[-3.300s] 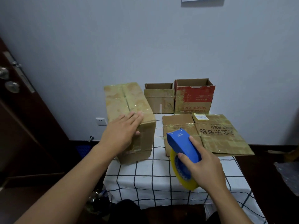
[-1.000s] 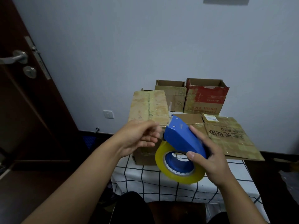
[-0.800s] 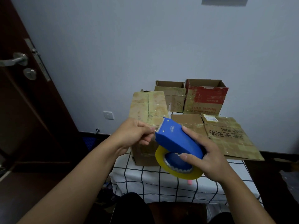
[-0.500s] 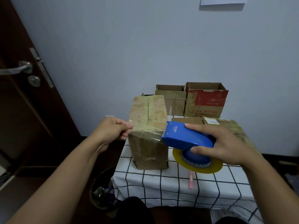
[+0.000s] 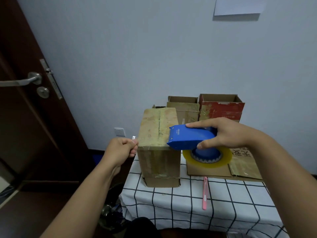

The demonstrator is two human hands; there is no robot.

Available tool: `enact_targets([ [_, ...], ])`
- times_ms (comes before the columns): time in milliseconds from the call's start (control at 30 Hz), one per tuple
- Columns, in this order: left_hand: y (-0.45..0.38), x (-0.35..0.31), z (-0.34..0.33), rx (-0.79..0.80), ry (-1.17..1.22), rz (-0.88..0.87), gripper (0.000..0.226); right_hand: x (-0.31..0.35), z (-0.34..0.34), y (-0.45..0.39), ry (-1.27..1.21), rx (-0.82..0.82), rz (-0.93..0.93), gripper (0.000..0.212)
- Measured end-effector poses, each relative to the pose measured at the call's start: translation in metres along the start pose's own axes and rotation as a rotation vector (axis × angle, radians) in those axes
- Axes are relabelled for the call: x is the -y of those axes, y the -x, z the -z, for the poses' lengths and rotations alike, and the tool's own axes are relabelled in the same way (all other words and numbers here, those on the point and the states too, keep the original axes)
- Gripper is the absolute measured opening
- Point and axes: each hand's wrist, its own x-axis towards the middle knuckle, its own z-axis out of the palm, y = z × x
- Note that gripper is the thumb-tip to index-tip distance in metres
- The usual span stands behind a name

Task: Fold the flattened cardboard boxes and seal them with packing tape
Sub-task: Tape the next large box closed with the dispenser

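With the tape end pinched by the left hand [image 5: 122,148] beyond the left edge of the upright box [image 5: 158,146] on the table [image 5: 188,200], and the blue dispenser [image 5: 192,139] gripped by the right hand [image 5: 224,133] at its right edge, the strip is best kept taut and pressed down flat across the top.

A tall brown box [image 5: 158,146] stands upright, top flaps closed. A blue tape dispenser [image 5: 192,138] with a yellowish roll [image 5: 208,159] sits level at the box's top right edge. Flattened cardboard [image 5: 240,162] lies right of the box; two open boxes [image 5: 221,107] stand behind it.
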Motion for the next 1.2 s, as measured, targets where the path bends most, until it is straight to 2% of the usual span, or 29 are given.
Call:
enact_targets([
  [100, -0.007, -0.004, 0.009, -0.043, 0.021, 0.003, 0.026, 0.000, 0.003, 0.002, -0.022, 0.010, -0.013, 0.062],
  [333, -0.010, 0.005, 0.003, -0.010, -0.006, 0.057, 0.024, -0.005, 0.006, -0.002, 0.053, 0.046, -0.054, 0.062],
  [567, -0.015, 0.015, 0.002, -0.118, -0.083, -0.010, 0.034, -0.007, 0.005, -0.011, 0.040, 0.086, -0.078, 0.062],
  [767, -0.014, 0.016, -0.002, -0.101, -0.104, -0.008, 0.038, -0.010, 0.007, -0.015, 0.057, 0.101, -0.097, 0.062],
  [1100, -0.015, 0.018, -0.007, -0.064, -0.064, 0.062, 0.030, -0.022, -0.003, -0.018, 0.035, 0.116, -0.115, 0.062],
  [1200, -0.013, 0.015, -0.004, -0.039, -0.082, 0.112, 0.020, -0.028, -0.007, -0.017, 0.001, 0.109, -0.114, 0.063],
])
